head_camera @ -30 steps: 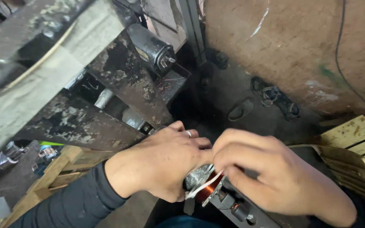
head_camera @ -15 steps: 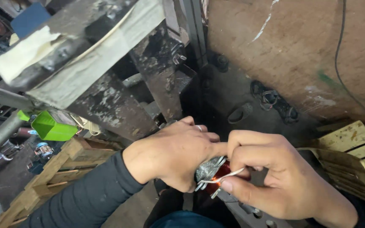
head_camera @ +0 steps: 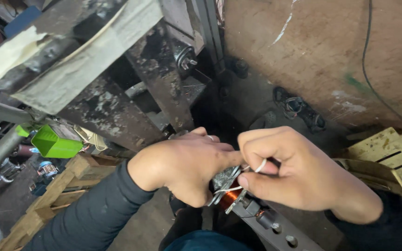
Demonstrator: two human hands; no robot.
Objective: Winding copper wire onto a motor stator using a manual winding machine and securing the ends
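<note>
My left hand (head_camera: 189, 169) is wrapped around a small motor part (head_camera: 229, 193) with a copper winding and grey metal laminations, held in front of my lap. My right hand (head_camera: 298, 172) pinches a thin white cord (head_camera: 258, 166) between thumb and forefinger, right above the winding. The cord runs down across the metal part. A ring shows on a finger of my left hand. Most of the part is hidden under both hands.
A grimy metal machine frame (head_camera: 117, 93) fills the upper left. A green plastic scoop (head_camera: 54, 144) and a wooden pallet (head_camera: 56, 190) lie at left. Yellow slatted wood (head_camera: 396, 155) is at right. A drilled metal bar (head_camera: 275, 227) sits below my hands.
The view has shifted slightly, bringing the machine frame more to the middle. My right hand has drawn the white cord up and to the right, away from the winding. My left hand keeps its grip.
</note>
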